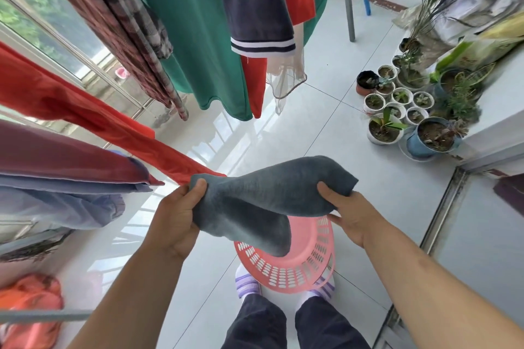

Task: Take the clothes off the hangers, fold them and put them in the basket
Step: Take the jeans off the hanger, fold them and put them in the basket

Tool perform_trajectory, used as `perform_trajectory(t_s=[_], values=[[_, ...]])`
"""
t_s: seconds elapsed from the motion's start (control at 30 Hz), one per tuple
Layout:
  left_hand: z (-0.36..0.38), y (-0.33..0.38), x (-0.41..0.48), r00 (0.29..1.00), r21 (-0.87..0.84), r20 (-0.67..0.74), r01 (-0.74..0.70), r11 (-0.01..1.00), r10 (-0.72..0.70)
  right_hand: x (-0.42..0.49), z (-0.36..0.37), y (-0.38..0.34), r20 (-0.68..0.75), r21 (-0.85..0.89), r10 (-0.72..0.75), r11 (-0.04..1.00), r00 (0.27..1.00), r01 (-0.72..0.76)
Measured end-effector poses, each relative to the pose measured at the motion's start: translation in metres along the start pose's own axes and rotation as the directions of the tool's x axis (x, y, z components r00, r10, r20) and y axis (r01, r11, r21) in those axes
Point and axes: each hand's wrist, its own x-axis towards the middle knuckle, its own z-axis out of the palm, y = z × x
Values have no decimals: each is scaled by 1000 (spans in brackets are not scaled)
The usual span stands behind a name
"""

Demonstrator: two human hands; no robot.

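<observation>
- Both hands are up in front of us, and stretched between them is a grey cloth, bunched and doubled over on itself.
- Left hand: the grip is clamped on the cloth's left end, thumb on top and fingers tucked under.
- Right hand: the grip is clamped on the right end too. The thumb presses down on top, and the other fingers are mostly hidden beneath the fabric.
- The cloth is in the air, right above the basket. One loose end droops down across the basket's mouth, and we cannot tell whether it touches the rim.
- The basket, pink and slotted, sits on the floor at our feet, against our striped slippers. The cloth hides whatever is inside it.
- Hanging ahead of us are a green garment and a navy sleeve with white stripes at the cuff.
- On our left a red garment reaches in, its tip just beside the cloth's left end. Below it hang a maroon one and a pale blue one.
- Off to the right, pots with plants cluster on the floor, well apart from the basket.
</observation>
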Motion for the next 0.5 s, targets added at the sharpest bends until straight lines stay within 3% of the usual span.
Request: perform_trajectory(t_s=[0.13,0.23,0.3,0.5], values=[[-11,0,6,999,34,-29,-33,999,34,3,-5,-10,-62,-35,-122,992,991,120],[-20,-4,11,983,199,-144,-81,977,111,5,-9,-15,-109,-281,-130,955,986,95],[-23,-8,14,962,302,-214,-102,948,172,7,-13,-15,-139,-353,-96,935,986,41],[-17,-17,10,980,452,-161,-30,892,115,11,-22,-10,-231,-151,131,974,964,-169]])
